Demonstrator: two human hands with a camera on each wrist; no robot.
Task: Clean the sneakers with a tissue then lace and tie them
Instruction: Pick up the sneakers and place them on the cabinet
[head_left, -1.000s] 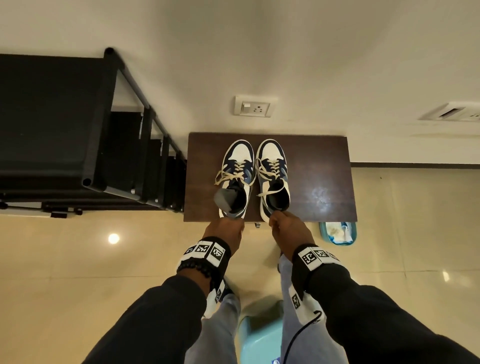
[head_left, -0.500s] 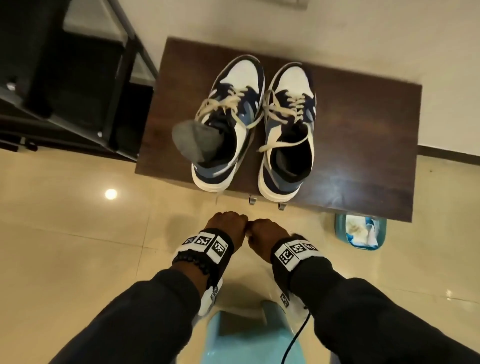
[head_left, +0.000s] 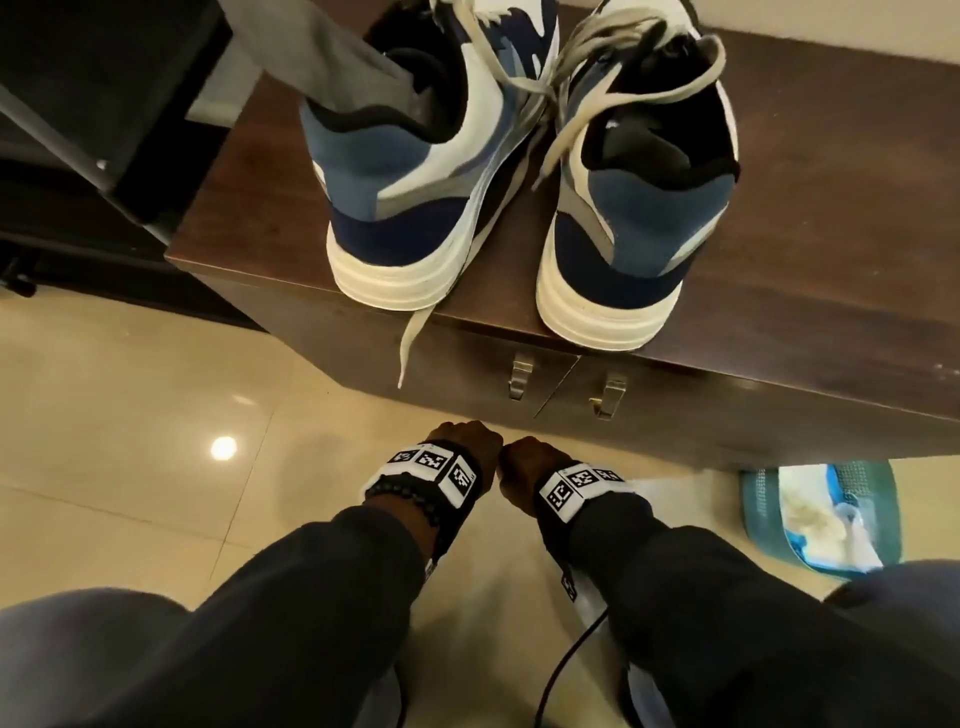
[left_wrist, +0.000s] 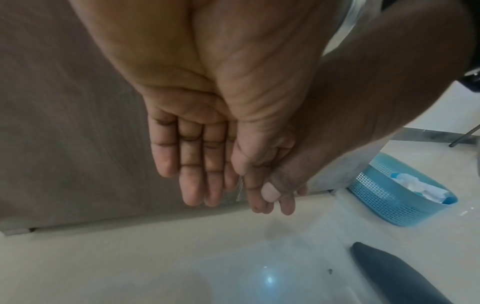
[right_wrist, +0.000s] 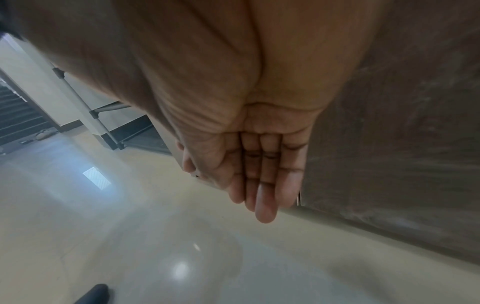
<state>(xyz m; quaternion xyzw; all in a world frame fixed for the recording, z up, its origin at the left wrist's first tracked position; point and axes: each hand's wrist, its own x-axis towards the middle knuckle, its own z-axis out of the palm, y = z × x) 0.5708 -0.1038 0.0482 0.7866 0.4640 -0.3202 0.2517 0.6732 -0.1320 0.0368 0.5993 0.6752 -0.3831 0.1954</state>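
Observation:
Two blue-and-white sneakers stand side by side on a dark wooden cabinet (head_left: 810, 197), heels toward me. The left sneaker (head_left: 400, 208) has a grey sock (head_left: 322, 62) sticking out of it. The right sneaker (head_left: 634, 223) has loose cream laces, and one lace end (head_left: 413, 338) hangs over the cabinet edge. My left hand (head_left: 465, 439) and right hand (head_left: 522, 460) hang low in front of the cabinet doors, touching each other. Left fingers (left_wrist: 194, 181) and right fingers (right_wrist: 265, 189) are straight and hold nothing.
A blue mesh basket (head_left: 763, 509) (left_wrist: 384, 203) with white tissues (head_left: 826, 525) sits on the tiled floor at the right of the cabinet. Two metal door handles (head_left: 519, 374) are just above my hands. A dark stair frame (head_left: 93, 171) stands left.
My hands left the sneaker heels and dropped below the cabinet edge, coming together. The head view moved lower and closer to the sneakers.

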